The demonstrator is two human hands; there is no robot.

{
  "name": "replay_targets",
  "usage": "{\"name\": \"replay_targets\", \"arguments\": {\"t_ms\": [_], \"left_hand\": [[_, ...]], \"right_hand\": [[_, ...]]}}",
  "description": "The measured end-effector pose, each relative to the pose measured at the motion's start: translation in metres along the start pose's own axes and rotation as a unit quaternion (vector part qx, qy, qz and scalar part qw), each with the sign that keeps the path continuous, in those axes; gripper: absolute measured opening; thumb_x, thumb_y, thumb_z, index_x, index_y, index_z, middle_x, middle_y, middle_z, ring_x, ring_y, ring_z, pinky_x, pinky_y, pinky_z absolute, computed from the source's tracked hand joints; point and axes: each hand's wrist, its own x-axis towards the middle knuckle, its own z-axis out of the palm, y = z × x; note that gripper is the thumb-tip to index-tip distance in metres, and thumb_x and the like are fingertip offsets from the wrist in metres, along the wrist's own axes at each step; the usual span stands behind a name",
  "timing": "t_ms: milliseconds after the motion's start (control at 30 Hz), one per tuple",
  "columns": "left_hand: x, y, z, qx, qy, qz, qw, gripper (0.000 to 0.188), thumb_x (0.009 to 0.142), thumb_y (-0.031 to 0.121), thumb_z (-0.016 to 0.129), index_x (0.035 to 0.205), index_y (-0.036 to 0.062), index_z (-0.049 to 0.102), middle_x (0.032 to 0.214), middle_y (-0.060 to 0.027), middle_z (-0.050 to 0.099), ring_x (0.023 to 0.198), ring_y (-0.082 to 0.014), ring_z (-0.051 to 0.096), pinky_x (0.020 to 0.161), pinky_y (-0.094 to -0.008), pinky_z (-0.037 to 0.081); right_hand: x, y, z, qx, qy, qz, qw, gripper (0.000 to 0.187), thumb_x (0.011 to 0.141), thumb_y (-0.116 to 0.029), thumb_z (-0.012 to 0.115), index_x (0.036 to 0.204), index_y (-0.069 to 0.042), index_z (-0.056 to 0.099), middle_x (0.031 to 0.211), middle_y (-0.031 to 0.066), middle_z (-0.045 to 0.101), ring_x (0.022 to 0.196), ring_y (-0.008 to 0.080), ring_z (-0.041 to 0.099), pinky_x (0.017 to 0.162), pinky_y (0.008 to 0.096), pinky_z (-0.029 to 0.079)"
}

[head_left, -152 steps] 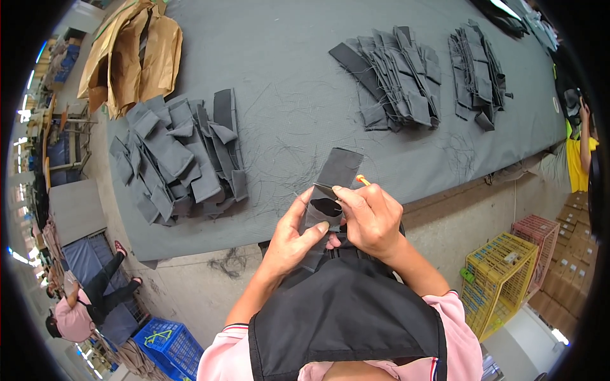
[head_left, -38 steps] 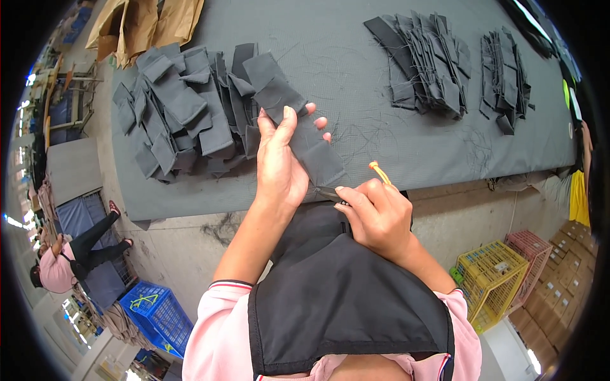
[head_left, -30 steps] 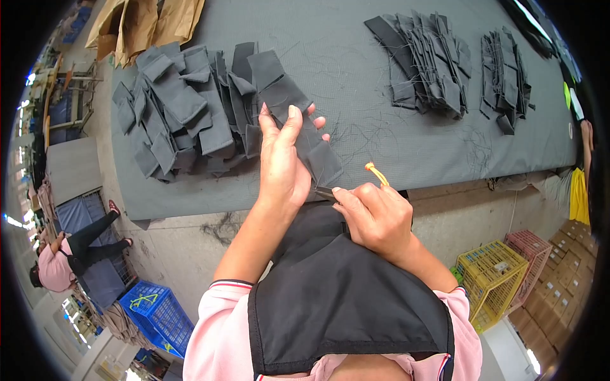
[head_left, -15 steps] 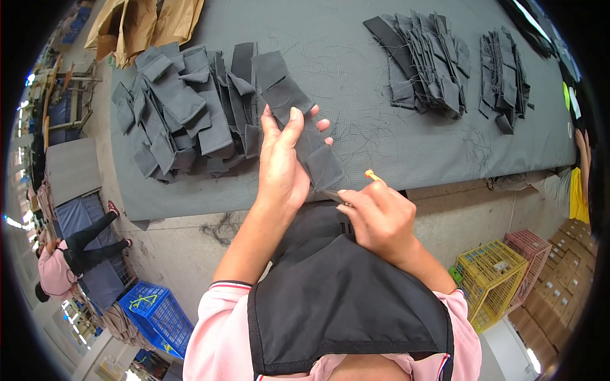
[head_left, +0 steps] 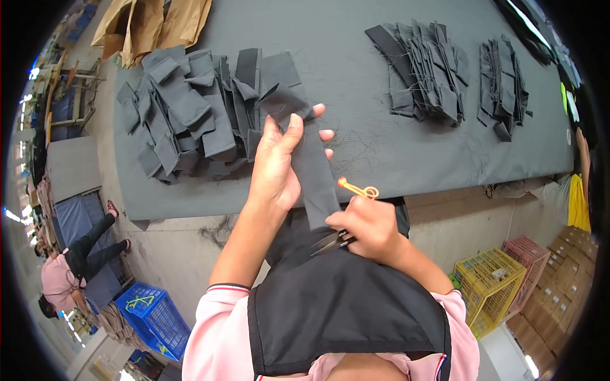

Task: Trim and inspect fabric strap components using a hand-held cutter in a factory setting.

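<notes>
My left hand (head_left: 277, 162) is closed around a dark grey fabric strip (head_left: 313, 174), the thumb lying across its upper part. The strip's upper end folds over above the thumb, and its lower end reaches my right hand (head_left: 370, 230). Thumb and fingers of the right hand pinch that lower end while also holding a pair of small thread snips (head_left: 326, 244), whose metal blades point left over my black apron (head_left: 349, 298). A yellow-orange loop (head_left: 359, 188) with a reddish tip sticks up at the right hand. Loose threads hang at the strip's edge.
Similar grey pieces lie in a large heap (head_left: 184, 114) on the left of the grey-covered table (head_left: 330, 32), with two stacks (head_left: 422, 73) on the right. Brown paper (head_left: 152, 28) sits at the far left. Crates (head_left: 155, 317) stand on both sides; a person (head_left: 70, 267) is at left.
My right hand has drawn the strip's lower end toward my body, straightening it. The snips now point left across the apron. The strip's upper end has folded over.
</notes>
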Motion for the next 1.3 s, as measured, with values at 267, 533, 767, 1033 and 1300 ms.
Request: {"name": "replay_targets", "arguments": {"t_ms": [267,533,767,1033,1300], "left_hand": [[-0.002,-0.003,0.011,0.101,0.006,0.069,0.992,0.034,0.092,0.026,0.057,0.117,0.0084,0.041,0.113,-0.013,0.06,0.074,-0.0179,0.064,0.058,-0.0305,0.054],[-0.006,0.0,0.005,0.025,-0.021,0.012,0.999,0.034,0.095,0.028,0.052,0.119,0.0076,0.041,0.114,-0.0146,0.06,0.074,-0.0199,0.065,0.058,-0.0316,0.055],[-0.007,-0.003,0.001,0.014,-0.037,-0.003,0.999,0.034,0.095,0.028,0.052,0.12,0.007,0.042,0.113,-0.015,0.06,0.073,-0.0191,0.065,0.058,-0.0306,0.055],[-0.01,-0.002,0.008,0.074,-0.043,-0.003,0.996,0.037,0.093,0.027,0.055,0.12,0.0062,0.041,0.111,-0.0159,0.06,0.071,-0.0194,0.065,0.057,-0.0297,0.055],[-0.011,-0.002,0.01,0.094,-0.03,0.02,0.995,0.036,0.093,0.024,0.056,0.12,0.0064,0.04,0.111,-0.0163,0.06,0.071,-0.019,0.065,0.056,-0.0289,0.054]], "right_hand": [[0.006,-0.011,-0.019,0.036,0.003,0.15,0.988,0.044,0.059,-0.007,0.078,0.099,-0.007,0.06,0.081,0.0075,0.055,0.064,0.0242,0.057,0.054,0.0324,0.047],[0.003,0.014,-0.019,-0.063,0.079,0.141,0.985,0.031,0.067,-0.003,0.074,0.095,-0.005,0.061,0.081,0.0069,0.055,0.061,0.0201,0.056,0.057,0.0319,0.047],[0.0,0.012,-0.01,0.03,0.1,0.135,0.985,0.032,0.065,-0.002,0.074,0.095,-0.005,0.062,0.077,0.0079,0.054,0.061,0.0193,0.056,0.055,0.0308,0.048],[-0.001,0.009,-0.013,-0.099,0.085,0.071,0.989,0.033,0.065,0.001,0.074,0.096,-0.005,0.065,0.076,0.0056,0.053,0.057,0.0159,0.052,0.053,0.0281,0.045],[-0.001,-0.005,-0.018,-0.123,0.125,0.079,0.981,0.035,0.062,-0.002,0.075,0.095,-0.004,0.064,0.072,0.0057,0.051,0.055,0.0201,0.052,0.054,0.0309,0.046]]}}
